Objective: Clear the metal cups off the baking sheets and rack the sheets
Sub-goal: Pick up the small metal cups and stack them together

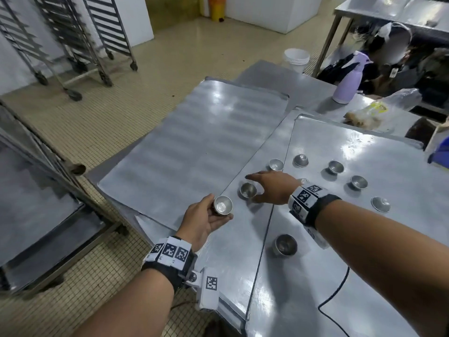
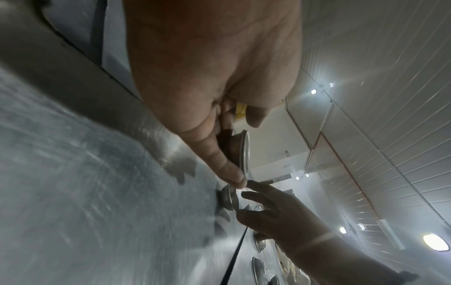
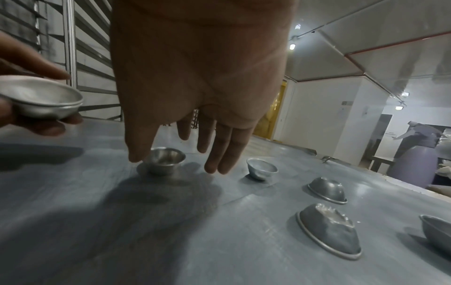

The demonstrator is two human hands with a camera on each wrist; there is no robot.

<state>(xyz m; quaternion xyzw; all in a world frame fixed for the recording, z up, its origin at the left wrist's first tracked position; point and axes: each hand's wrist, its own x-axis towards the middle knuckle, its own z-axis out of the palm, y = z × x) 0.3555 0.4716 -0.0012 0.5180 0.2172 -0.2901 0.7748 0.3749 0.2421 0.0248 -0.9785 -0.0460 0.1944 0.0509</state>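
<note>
Steel cups are mid-collection; sheets are not ready to rack yet.

Left hand [image 1: 204, 218] grips a cup [image 1: 223, 205], possibly a nested pair going by the doubled rim in the right wrist view, mouth up, fingers curled under it, thumb on the far rim. It hangs over the near-left edge of the middle sheet [image 1: 245, 259].

Right hand [image 1: 272, 187] is spread over the next cup [image 1: 248, 190], fingers straight, thumb tip beside its near wall, nothing in its grasp yet. That cup stands upright on the middle sheet, close to its left edge where it overlaps the bare sheet [image 1: 194, 132].

Another cup [image 1: 276, 164] sits farther along the same sheet, near the seam with the right sheet [image 1: 364, 239]. The right sheet carries several more, some mouth down: one near its near-left corner [image 1: 286, 244], the rest across its middle toward the far edge.

Step in hand: likely picking up cup two to stack into the left hand's.

Next move needs: thumb and fingers closing on the rim, a clean lift, then dropping it into the held cup mouth up. Inverted ones will need flipping first.

Racks [image 1: 73, 32] stand well apart across the floor.
</note>
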